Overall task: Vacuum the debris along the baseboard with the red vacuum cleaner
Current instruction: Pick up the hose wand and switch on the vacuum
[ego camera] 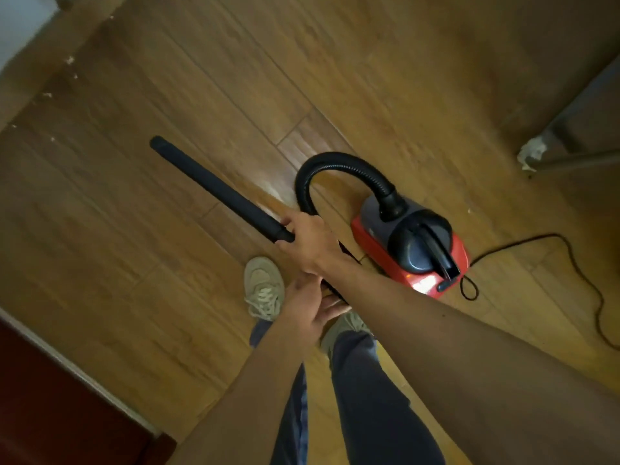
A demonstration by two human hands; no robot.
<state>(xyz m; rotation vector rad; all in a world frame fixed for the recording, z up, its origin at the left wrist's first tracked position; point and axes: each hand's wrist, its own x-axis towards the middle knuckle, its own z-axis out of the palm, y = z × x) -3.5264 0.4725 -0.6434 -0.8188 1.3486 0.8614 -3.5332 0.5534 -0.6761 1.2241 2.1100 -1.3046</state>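
The red vacuum cleaner (412, 250), with a dark top and handle, sits on the wooden floor right of centre. Its black ribbed hose (339, 161) arches up and left, then drops to my right hand (305, 239). That hand grips the base of the long black nozzle (214, 186), which points up-left toward the baseboard (43, 72), its tip well short of it. White crumbs of debris (69, 59) are scattered along the baseboard. My left hand (312, 307) is just below the right wrist, its fingers curled on a thin black strap (330, 288).
A black power cord (570, 250) trails right from the vacuum cleaner. A crumpled white scrap (531, 156) lies by grey furniture (587, 105) at the right. A dark red panel (50, 397) fills the lower left. My shoes (263, 286) stand beneath my hands.
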